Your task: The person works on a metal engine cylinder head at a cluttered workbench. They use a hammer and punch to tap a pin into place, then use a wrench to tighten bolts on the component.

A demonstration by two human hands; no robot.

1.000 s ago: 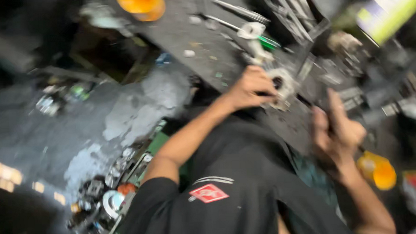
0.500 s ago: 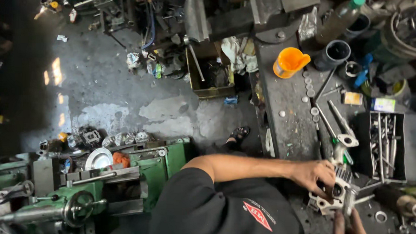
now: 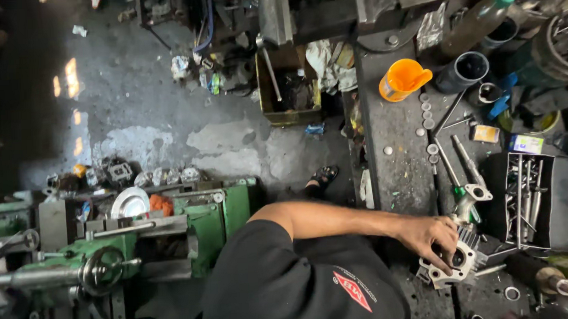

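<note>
The person's left hand (image 3: 433, 237) lies fingers spread and curled over a finned grey metal cylinder block (image 3: 456, 260), gripping its top, thumb at the near side. The block sits on the dark workbench (image 3: 397, 168), close to the bench's near end. The right hand is out of view, so its state cannot be told.

Just beyond the hand lie long steel wrenches (image 3: 470, 172) and a loose run of small washers (image 3: 427, 113). To its right stands a black open tray (image 3: 537, 201), filled with upright bolts, rods and bits. Farther out, an orange plastic jug (image 3: 402, 80) stands beside a dark pipe sleeve (image 3: 460, 71), both showing hollow mouths.

The bench's left edge runs straight away from the hand; left of it is bare stained concrete floor (image 3: 169, 119), the widest open room. A yellow crate (image 3: 288, 90) of scrap rests at the far side, and a green lathe (image 3: 142, 233) stands far left of the arm.
</note>
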